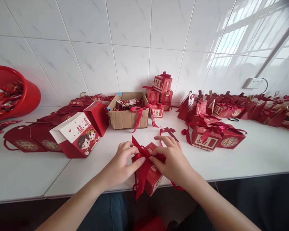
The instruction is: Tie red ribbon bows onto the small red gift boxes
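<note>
A small red gift box (154, 177) with gold lettering sits at the table's front edge, between my hands. Across its top runs a red ribbon (141, 179), gathered into a bow or knot in the middle, with a tail hanging over the front. My left hand (125, 162) pinches the ribbon between thumb and fingers on the left of the knot. From the other side, my right hand (170, 158) pinches a loop of it close to the knot. The knot itself is partly covered by my fingertips.
Behind stands an open cardboard box (128, 119) with a red ribbon over its rim. Red gift boxes (79, 136) line the left, and tied boxes (207, 138) stand at the right. A red bucket (30, 96) of wrapped sweets is far left; a power strip (254, 83) is by the wall.
</note>
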A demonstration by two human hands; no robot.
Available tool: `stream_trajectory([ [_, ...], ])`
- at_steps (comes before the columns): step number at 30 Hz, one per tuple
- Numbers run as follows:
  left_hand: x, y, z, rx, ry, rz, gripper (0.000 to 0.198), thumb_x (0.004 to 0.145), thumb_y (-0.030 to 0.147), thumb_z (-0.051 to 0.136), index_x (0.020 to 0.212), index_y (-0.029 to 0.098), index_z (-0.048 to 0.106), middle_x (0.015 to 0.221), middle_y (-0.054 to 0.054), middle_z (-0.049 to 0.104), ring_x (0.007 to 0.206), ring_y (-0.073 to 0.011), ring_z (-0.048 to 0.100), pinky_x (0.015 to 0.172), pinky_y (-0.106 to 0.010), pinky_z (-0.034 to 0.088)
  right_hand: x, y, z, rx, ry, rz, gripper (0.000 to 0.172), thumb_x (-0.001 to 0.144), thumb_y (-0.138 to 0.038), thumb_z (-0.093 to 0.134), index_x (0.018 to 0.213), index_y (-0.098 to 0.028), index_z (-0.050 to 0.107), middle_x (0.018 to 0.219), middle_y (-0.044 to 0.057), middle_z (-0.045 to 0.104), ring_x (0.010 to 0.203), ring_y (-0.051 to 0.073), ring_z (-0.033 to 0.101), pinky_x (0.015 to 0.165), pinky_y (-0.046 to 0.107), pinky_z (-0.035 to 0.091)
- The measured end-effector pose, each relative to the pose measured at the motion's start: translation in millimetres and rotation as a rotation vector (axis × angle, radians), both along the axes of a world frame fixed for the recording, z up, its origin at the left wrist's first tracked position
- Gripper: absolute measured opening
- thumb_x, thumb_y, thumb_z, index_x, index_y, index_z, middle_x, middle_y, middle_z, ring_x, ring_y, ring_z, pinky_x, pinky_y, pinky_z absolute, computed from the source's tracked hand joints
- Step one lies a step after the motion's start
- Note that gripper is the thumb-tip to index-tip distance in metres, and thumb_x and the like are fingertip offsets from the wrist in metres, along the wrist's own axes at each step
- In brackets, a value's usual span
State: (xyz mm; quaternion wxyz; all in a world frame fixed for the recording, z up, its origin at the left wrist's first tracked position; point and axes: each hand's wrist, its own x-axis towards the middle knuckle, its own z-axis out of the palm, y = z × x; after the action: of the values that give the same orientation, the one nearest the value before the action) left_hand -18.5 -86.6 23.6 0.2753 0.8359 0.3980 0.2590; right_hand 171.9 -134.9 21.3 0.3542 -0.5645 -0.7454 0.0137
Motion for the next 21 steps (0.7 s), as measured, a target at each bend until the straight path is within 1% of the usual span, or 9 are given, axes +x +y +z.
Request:
stream_trajectory([
  [2, -2, 1, 0.2, 0.066, 0.066, -0.015, 0.023, 0.086, 0.041, 0.052, 0.089, 0.022, 0.064, 0.100, -0.007, 0.054, 0.109, -0.0251, 0.048, 0.093, -0.042, 0.046, 0, 0, -0.5, 0.013, -0.007, -0.010, 0.007, 0.078, -0.020, 0.066, 0.073, -0.023, 0.070, 0.120, 0.009, 0.059, 0.115, 0.031, 0.049, 0.093, 0.056, 0.039],
  [4, -2, -1, 1.4, 0.156, 0.141, -0.011, 0.022, 0.085, 0.040, 0.052, 0.085, 0.021, 0.063, 0.094, -0.006, 0.053, 0.103, -0.0255, 0.048, 0.089, -0.043, 0.046, -1, -1, -0.9, 0.019, -0.015, -0.019, 0.007, 0.078, -0.020, 0.065, 0.073, -0.023, 0.070, 0.120, 0.009, 0.059, 0.115, 0.032, 0.049, 0.092, 0.055, 0.039],
  [6, 0, -6, 3.5, 0.268, 0.209, 0.022, 0.021, 0.084, 0.039, 0.053, 0.079, 0.020, 0.062, 0.090, -0.007, 0.054, 0.101, -0.0272, 0.047, 0.086, -0.045, 0.045, -2, -2, -1.4, 0.020, -0.025, -0.026, 0.007, 0.078, -0.021, 0.064, 0.074, -0.023, 0.070, 0.120, 0.009, 0.059, 0.116, 0.032, 0.048, 0.092, 0.055, 0.039],
  [9, 6, -14, 6.9, 0.421, 0.276, 0.100, 0.021, 0.083, 0.035, 0.054, 0.073, 0.018, 0.062, 0.090, -0.010, 0.055, 0.103, -0.0305, 0.046, 0.084, -0.047, 0.045, -4, -4, -1.9, 0.034, -0.051, -0.036, 0.007, 0.079, -0.020, 0.062, 0.077, -0.021, 0.069, 0.122, 0.010, 0.059, 0.116, 0.032, 0.048, 0.093, 0.054, 0.039],
  [12, 14, -18, 9.0, 0.500, 0.322, 0.159, 0.019, 0.080, 0.031, 0.054, 0.071, 0.017, 0.064, 0.087, -0.012, 0.057, 0.101, -0.0322, 0.048, 0.082, -0.048, 0.046, -6, -6, -2.2, 0.053, -0.080, -0.042, 0.008, 0.079, -0.018, 0.060, 0.077, -0.020, 0.067, 0.123, 0.010, 0.059, 0.116, 0.032, 0.048, 0.093, 0.054, 0.039],
  [15, 16, -18, 9.1, 0.488, 0.346, 0.196, 0.019, 0.078, 0.031, 0.055, 0.070, 0.017, 0.064, 0.084, -0.012, 0.058, 0.095, -0.0327, 0.050, 0.079, -0.048, 0.046, -5, -5, -2.3, 0.053, -0.090, -0.036, 0.008, 0.079, -0.017, 0.060, 0.075, -0.020, 0.065, 0.122, 0.010, 0.060, 0.115, 0.032, 0.049, 0.093, 0.055, 0.039],
  [17, 13, -17, 7.4, 0.431, 0.296, 0.184, 0.018, 0.079, 0.032, 0.055, 0.071, 0.017, 0.063, 0.089, -0.012, 0.058, 0.096, -0.0321, 0.051, 0.080, -0.048, 0.046, -4, -4, -2.6, 0.046, -0.084, -0.038, 0.007, 0.079, -0.018, 0.060, 0.074, -0.020, 0.065, 0.121, 0.010, 0.060, 0.114, 0.033, 0.049, 0.092, 0.055, 0.039],
  [19, 9, -16, 4.5, 0.302, 0.168, 0.112, 0.019, 0.084, 0.033, 0.051, 0.077, 0.019, 0.061, 0.099, -0.010, 0.058, 0.101, -0.0286, 0.052, 0.086, -0.045, 0.047, -3, -4, -3.3, 0.042, -0.066, -0.045, 0.007, 0.079, -0.018, 0.060, 0.075, -0.021, 0.064, 0.121, 0.010, 0.061, 0.114, 0.032, 0.049, 0.091, 0.055, 0.040],
  [21, 6, -14, 1.8, 0.121, 0.031, 0.013, 0.022, 0.090, 0.032, 0.043, 0.085, 0.020, 0.060, 0.106, -0.008, 0.057, 0.103, -0.0231, 0.054, 0.089, -0.037, 0.047, -1, -4, -4.1, 0.047, -0.049, -0.044, 0.006, 0.079, -0.018, 0.060, 0.075, -0.021, 0.064, 0.120, 0.009, 0.061, 0.114, 0.032, 0.050, 0.091, 0.054, 0.040],
])
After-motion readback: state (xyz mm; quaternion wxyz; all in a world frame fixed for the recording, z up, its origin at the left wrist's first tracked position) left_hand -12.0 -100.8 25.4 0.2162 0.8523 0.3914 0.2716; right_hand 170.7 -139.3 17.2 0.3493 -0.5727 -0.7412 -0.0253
